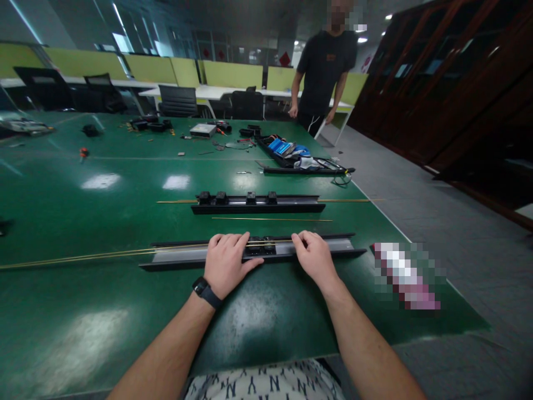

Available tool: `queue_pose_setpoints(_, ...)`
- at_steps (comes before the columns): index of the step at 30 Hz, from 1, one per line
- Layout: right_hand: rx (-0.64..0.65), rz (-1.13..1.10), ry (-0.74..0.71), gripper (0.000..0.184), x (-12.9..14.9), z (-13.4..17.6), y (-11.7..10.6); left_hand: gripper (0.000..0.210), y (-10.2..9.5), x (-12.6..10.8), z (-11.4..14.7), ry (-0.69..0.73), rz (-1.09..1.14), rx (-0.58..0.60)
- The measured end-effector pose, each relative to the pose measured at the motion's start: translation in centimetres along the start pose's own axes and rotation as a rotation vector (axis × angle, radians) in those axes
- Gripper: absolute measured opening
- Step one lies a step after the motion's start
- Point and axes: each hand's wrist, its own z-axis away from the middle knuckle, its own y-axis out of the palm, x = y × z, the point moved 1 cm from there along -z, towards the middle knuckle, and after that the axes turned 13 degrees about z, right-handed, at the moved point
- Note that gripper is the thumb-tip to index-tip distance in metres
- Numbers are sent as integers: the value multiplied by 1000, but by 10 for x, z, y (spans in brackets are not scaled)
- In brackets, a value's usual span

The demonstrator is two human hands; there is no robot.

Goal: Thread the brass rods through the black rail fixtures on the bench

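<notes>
A long black channel (341, 244) with a pale inner floor lies across the green table in front of me. My left hand (227, 264), wearing a dark watch, spans it, fingers over the far side and thumb along the near wall. Thin brass rods (125, 253) run under that hand and extend left past the channel. Between my hands, small black blocks (261, 246) sit in the channel beneath the rods. At the rods' right end, my right hand (315, 258) has its thumb and curled fingers closed on them; the exact contact is partly hidden.
Beyond lies a second black channel (258, 209) with several black blocks and brass rods, and a loose rod (270, 219) before it. A black tray (287, 158) holds blue packets. A blurred pink item (403, 278) lies at right. A person (325, 72) stands behind the table.
</notes>
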Motion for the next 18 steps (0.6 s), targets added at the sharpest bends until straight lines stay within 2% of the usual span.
queue_pose_setpoints(18,22,6,42,39,-4,0,1,65,0,1,0,17,-25,-3)
